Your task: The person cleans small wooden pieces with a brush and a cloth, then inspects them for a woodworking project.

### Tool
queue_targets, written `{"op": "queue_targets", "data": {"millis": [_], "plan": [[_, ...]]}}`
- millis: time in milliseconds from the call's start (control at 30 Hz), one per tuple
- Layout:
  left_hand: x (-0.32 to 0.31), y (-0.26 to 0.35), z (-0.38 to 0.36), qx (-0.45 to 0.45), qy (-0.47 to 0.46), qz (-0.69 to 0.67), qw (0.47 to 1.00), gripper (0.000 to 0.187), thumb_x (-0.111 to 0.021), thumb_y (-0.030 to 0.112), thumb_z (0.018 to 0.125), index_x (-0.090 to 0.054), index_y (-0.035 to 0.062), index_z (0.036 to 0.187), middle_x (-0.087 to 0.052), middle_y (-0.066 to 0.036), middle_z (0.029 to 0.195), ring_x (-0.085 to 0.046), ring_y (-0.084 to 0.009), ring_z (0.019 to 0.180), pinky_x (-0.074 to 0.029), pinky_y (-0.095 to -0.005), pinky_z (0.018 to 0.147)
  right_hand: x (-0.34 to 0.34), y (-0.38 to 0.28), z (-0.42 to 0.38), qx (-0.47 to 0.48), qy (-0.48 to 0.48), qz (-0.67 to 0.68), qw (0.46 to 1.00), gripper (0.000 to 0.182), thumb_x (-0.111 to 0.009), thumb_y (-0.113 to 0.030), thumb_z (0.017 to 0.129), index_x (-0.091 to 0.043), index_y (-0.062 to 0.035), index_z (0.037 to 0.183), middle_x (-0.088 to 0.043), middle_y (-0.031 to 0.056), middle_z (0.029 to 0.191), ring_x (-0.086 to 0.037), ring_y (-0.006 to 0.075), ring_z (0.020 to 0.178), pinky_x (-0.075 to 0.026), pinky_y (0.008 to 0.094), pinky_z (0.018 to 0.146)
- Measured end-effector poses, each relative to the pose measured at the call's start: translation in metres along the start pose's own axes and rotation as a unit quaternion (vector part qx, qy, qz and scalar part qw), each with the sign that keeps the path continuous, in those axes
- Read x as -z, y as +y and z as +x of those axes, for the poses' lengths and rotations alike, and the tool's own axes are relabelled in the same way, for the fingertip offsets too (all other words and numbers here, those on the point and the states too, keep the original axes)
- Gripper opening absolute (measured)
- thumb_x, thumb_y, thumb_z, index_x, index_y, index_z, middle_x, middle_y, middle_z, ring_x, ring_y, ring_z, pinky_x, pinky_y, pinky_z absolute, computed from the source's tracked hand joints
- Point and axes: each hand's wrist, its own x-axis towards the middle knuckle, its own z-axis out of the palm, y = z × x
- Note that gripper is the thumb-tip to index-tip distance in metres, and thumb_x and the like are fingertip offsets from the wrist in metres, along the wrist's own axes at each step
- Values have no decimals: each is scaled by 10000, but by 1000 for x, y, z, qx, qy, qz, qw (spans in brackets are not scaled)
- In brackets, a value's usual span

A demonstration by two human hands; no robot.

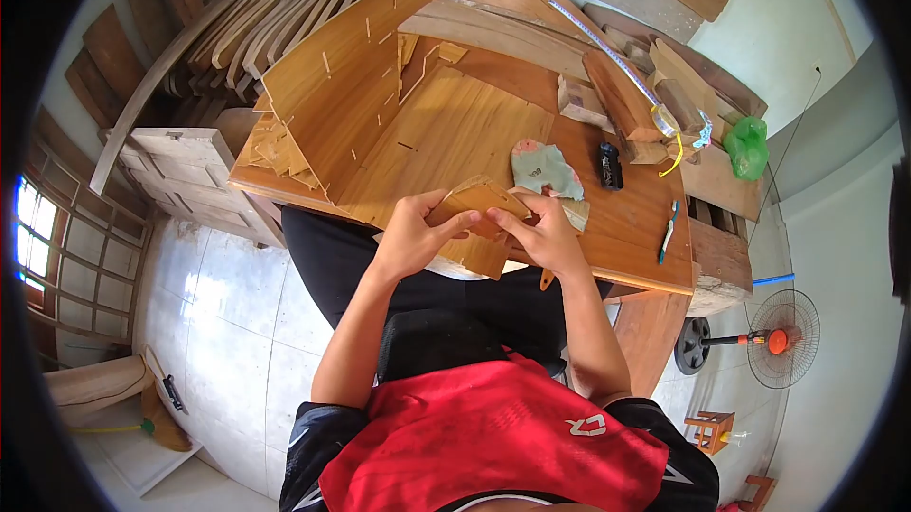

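Observation:
Both hands hold one small wooden piece over the table's front edge. My left hand grips its left side, thumb on top. My right hand grips its right side, its thumb near the left one. Another wooden piece hangs just below; how it joins the held one is unclear. A pale green cloth lies just beyond my right hand. Behind the hands, a flat wooden panel rests on the table, and a tall thin panel with small pegs stands upright at its left.
Right of the cloth are a black object, a toothbrush-like tool, wooden blocks, a tape measure and a green plastic bag. Thin wood scraps pile at the table's left. A fan stands at right.

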Motion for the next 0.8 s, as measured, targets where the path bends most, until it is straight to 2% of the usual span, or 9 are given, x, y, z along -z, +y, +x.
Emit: {"op": "queue_targets", "data": {"millis": [100, 200, 300, 333, 433, 533, 633, 733, 800], "plan": [[-1, 0, 1, -20, 47, 143, 988, 339, -785, 274, 958, -749, -62, 983, -713, -131, 699, -555, -82, 614, -474, -306, 570, 1, 10, -1, -6, 13, -67, 998, 330, -774, -268, 967, -737, 54, 1029, -703, 66, 746, -630, 81, 671, -492, 256, 614], [-9, -4, 1, -53, 97, 128, 986, 336, -797, 276, 941, -743, -55, 941, -648, -143, 612, -431, -102, 555, -399, -342, 528, -4, 1, -1, 18, 41, -82, 996, 328, -774, -266, 966, -723, 56, 993, -730, 102, 765, -667, 107, 660, -507, 272, 607], [-13, -7, 1, -43, 121, 148, 981, 331, -793, 268, 943, -737, -58, 927, -646, -130, 604, -427, -112, 540, -412, -345, 529, -10, 0, -1, 50, 76, -97, 991, 331, -772, -263, 967, -706, 61, 978, -744, 133, 777, -704, 124, 684, -510, 284, 592], [-15, -7, 1, -45, 128, 163, 977, 312, -789, 254, 945, -735, -53, 926, -691, -147, 649, -519, -125, 525, -441, -334, 539, -10, 9, 1, 65, 86, -112, 988, 323, -771, -249, 966, -688, 63, 956, -751, 156, 797, -714, 139, 677, -516, 288, 582], [-19, -5, 2, -70, 146, 151, 975, 299, -790, 237, 941, -731, -55, 925, -738, -185, 730, -660, -163, 573, -483, -330, 567, -14, 9, 2, 95, 109, -121, 982, 313, -766, -240, 967, -684, 62, 949, -756, 173, 812, -722, 158, 667, -518, 292, 574], [-21, -9, 6, -99, 161, 108, 976, 290, -791, 227, 936, -728, -55, 915, -752, -215, 790, -733, -209, 637, -507, -342, 585, -16, 14, 4, 78, 120, -129, 981, 313, -764, -236, 967, -683, 65, 941, -762, 174, 818, -719, 174, 643, -519, 303, 569], [-20, -15, 7, -39, 161, 141, 976, 267, -801, 199, 936, -725, -56, 912, -787, -153, 834, -753, -157, 741, -547, -286, 662, -19, 9, 5, 80, 130, -188, 970, 327, -765, -238, 965, -683, 78, 953, -752, 187, 792, -711, 186, 620, -521, 318, 565], [-21, -15, 9, -49, 185, 252, 948, 263, -791, 193, 931, -721, -61, 942, -754, -212, 795, -756, -187, 713, -552, -330, 631, -21, 24, 11, 58, 132, -170, 975, 356, -750, -278, 980, -706, 75, 965, -750, 151, 778, -706, 163, 639, -520, 305, 584], [-13, -13, 12, -25, 139, 206, 968, 251, -778, 177, 942, -723, -67, 953, -751, -175, 762, -755, -161, 742, -565, -316, 656, -10, 21, 14, -7, 60, -48, 997, 368, -739, -314, 989, -727, 54, 985, -747, 113, 777, -694, 138, 651, -507, 285, 593]]}}
